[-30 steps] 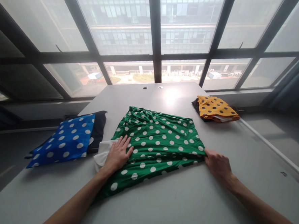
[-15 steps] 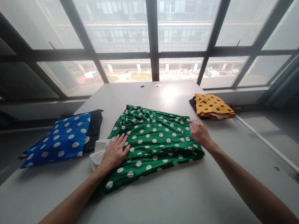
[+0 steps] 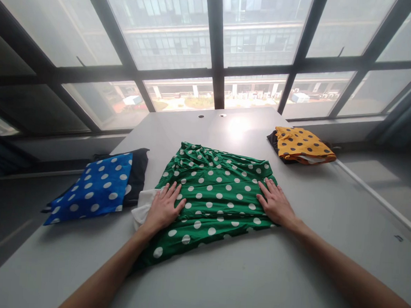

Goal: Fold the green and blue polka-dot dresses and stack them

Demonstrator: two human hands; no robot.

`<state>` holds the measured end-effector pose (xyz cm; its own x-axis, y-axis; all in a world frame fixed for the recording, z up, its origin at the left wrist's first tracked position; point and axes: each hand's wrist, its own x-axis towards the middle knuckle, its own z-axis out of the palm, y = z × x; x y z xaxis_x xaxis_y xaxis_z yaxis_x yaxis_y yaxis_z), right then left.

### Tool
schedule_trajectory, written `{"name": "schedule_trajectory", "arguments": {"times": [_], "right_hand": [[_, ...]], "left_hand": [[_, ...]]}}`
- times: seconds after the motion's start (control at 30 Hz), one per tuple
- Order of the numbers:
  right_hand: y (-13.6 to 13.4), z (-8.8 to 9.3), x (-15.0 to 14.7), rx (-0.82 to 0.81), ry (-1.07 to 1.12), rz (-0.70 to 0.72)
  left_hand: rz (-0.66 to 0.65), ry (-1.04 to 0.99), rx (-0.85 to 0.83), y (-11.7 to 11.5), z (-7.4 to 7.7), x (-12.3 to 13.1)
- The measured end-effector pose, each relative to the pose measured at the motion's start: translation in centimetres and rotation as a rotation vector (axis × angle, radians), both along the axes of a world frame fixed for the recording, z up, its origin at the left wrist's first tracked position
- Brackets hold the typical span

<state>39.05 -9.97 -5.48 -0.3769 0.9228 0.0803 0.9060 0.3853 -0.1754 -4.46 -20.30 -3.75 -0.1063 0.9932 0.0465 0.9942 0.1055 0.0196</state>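
Observation:
A green garment with white polka dots (image 3: 220,192) lies spread on the white table, gathered and wrinkled along its far left part. My left hand (image 3: 165,205) rests flat on its left side, fingers spread. White fabric (image 3: 144,206) shows from under the garment's left edge, beside that hand. On the right side of the cloth, my right hand (image 3: 275,202) also lies flat with its fingers apart. Neither hand grips anything.
To the left lies a folded blue polka-dot cloth (image 3: 101,185) on dark fabric (image 3: 137,180). A folded yellow cloth with dark dots (image 3: 303,145) sits at the table's right edge. Behind the white table (image 3: 211,284) stand large windows (image 3: 254,31).
My right hand has come down from the garment's upper right edge and opened flat on the cloth. My left hand stays flat on the left side. The view has shifted slightly.

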Motion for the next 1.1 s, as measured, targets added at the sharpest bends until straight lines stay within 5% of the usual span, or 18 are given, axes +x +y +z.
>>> {"name": "schedule_trajectory", "arguments": {"times": [0.1,0.23,0.4,0.67,0.83,0.97,1.1], "right_hand": [[0.0,-0.2,-0.3,0.018,-0.014,-0.012],[0.2,-0.8,-0.3,0.054,-0.009,-0.010],[0.4,-1.4,0.1,0.085,-0.002,-0.011],[0.6,-2.2,0.5,0.125,0.021,0.010],[0.2,-1.6,0.6,0.151,0.065,0.010],[-0.9,0.2,-0.9,0.208,0.167,0.059],[-1.9,1.9,-5.8,0.177,0.214,0.184]], "left_hand": [[-0.029,-0.029,-0.105,-0.1,1.3,0.2],[-0.222,-0.041,-0.024,-1.0,2.6,3.9],[-0.479,-0.111,-0.045,-2.7,1.5,8.4],[-0.424,-0.101,-0.020,-5.6,0.9,5.7],[-0.423,-0.119,0.008,-6.6,1.9,6.8],[-0.522,-0.184,0.030,-4.8,3.8,9.3],[-0.515,-0.197,0.086,0.7,4.6,10.6]]}}
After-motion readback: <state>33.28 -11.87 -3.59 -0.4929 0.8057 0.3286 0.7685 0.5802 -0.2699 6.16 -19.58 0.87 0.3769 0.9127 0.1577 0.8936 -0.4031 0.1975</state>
